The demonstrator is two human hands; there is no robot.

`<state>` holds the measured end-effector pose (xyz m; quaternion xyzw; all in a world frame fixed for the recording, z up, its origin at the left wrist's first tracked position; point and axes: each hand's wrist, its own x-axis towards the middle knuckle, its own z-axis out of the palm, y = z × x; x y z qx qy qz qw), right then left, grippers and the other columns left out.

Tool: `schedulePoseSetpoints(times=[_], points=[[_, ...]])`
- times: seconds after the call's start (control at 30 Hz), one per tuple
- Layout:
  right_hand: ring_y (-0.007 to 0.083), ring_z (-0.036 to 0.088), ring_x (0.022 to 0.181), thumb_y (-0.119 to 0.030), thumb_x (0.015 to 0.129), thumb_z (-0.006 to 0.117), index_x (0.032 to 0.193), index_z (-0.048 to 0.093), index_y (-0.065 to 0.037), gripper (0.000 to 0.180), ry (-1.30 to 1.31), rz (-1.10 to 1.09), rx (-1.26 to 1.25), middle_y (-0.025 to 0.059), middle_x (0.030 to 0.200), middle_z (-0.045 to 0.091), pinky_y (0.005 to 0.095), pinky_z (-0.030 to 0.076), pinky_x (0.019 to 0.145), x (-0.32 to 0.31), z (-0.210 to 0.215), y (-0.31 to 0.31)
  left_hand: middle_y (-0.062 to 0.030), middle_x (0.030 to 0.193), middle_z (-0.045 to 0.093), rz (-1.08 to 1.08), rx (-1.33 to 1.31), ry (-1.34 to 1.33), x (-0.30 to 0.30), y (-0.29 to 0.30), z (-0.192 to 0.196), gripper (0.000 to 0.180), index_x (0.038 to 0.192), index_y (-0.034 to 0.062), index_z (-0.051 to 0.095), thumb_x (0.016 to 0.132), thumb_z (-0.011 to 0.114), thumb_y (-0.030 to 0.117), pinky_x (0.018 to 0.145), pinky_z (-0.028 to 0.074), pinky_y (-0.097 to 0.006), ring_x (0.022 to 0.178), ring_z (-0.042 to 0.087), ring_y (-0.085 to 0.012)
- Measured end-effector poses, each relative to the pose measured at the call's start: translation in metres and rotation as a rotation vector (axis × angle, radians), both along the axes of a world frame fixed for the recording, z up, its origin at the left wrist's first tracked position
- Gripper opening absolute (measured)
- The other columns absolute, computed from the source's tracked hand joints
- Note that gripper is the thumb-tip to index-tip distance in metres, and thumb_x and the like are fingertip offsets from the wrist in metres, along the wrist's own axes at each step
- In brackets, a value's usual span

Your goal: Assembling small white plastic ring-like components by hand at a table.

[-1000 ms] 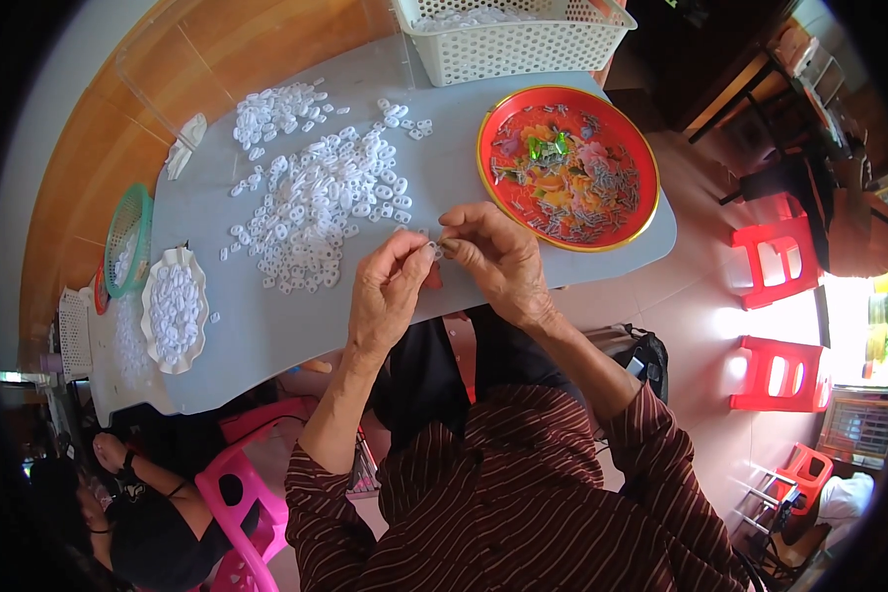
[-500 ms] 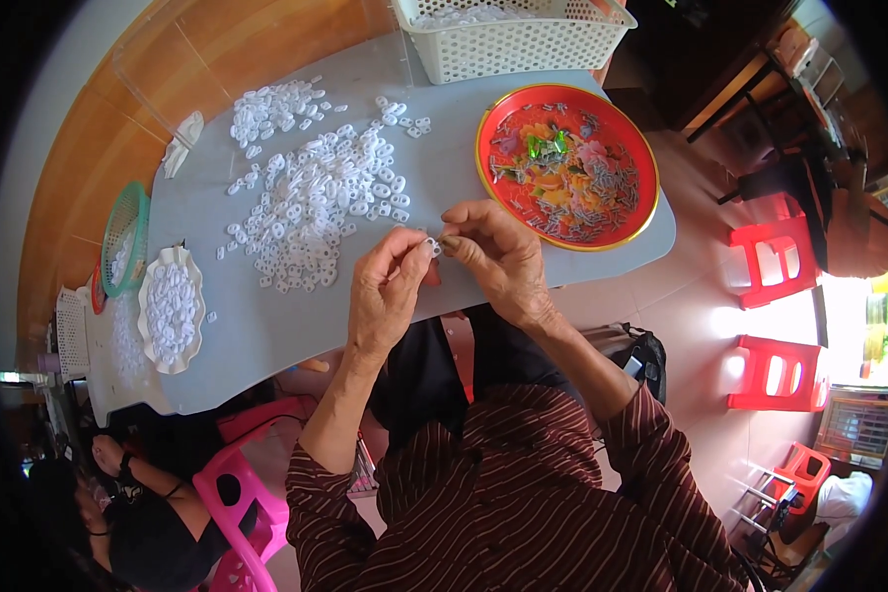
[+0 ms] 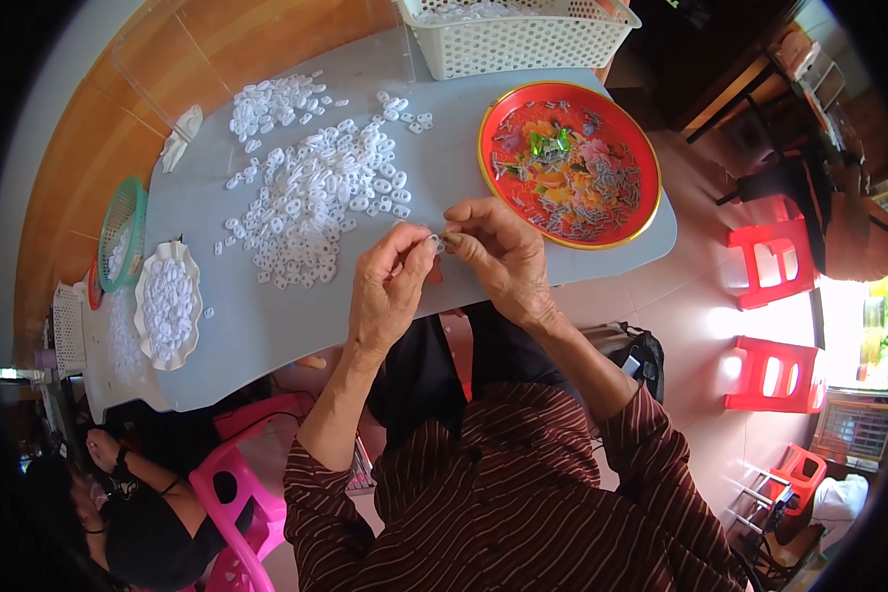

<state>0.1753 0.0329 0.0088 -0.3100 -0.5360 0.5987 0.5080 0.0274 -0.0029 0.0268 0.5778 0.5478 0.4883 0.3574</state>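
My left hand (image 3: 393,276) pinches a small white plastic piece (image 3: 434,243) between thumb and fingertips, over the near edge of the grey table. Against its right side, my right hand (image 3: 498,259) has thumb and forefinger pressed together; whatever they grip is too small to make out. Beyond my left hand spreads a heap of white two-holed plastic pieces (image 3: 321,183), with a smaller pile (image 3: 266,104) farther back. Right of the heap stands a round red flowered tray (image 3: 488,148) with a gold rim, holding many small grey metal pins (image 3: 612,183) and a green shiny item (image 3: 551,144).
A cream perforated basket (image 3: 523,54) stands at the table's far edge. On the left are a scalloped white dish (image 3: 195,286) of white pieces and a green basket (image 3: 126,212). Another person (image 3: 153,503) sits lower left by a pink chair (image 3: 237,493). Red stools (image 3: 775,375) stand right.
Both hands stay together at nearly the same spot, with the fingertips shifting slightly around the white piece. The view has moved a little.
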Motion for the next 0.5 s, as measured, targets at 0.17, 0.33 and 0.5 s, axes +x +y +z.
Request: schedulePoseSetpoints(times=[0.17,0.33,0.5], points=[[0.009,0.058,0.085,0.001,0.088,0.059,0.104,0.055,0.001,0.017,-0.01,0.009,0.01,0.0037,0.089,0.061,0.0232,0.048,0.079,0.0002,-0.0001,0.0008,0.0016,0.065,0.048,-0.002,-0.002,0.006,0.0015,0.0002,0.0026,0.011,0.089,0.0002,0.056,0.091,0.055,0.011,0.052,0.036,-0.021,0.059,0.04,-0.0045],[0.0087,0.058,0.083,0.0,0.087,0.06,0.101,0.057,0.002,0.015,-0.053,0.004,0.022,0.0038,0.086,0.062,0.0231,0.048,0.077,-0.0004,0.0011,0.0011,0.0012,0.064,0.048,0.008,0.057,0.038,0.0027,-0.0007,0.0009,0.011,0.087,0.0006,0.056,0.091,0.055,0.011,0.052,0.036,-0.021,0.058,0.041,-0.0049],[0.0087,0.058,0.08,-0.003,0.088,0.061,0.094,0.059,0.003,0.009,-0.104,0.066,0.012,0.0035,0.081,0.062,0.0231,0.048,0.075,0.0042,0.0005,0.0027,0.0006,0.063,0.051,-0.07,-0.046,0.001,-0.0044,-0.0049,0.0097,0.012,0.088,0.0009,0.057,0.091,0.054,0.012,0.052,0.037,-0.021,0.057,0.045,-0.0048]])
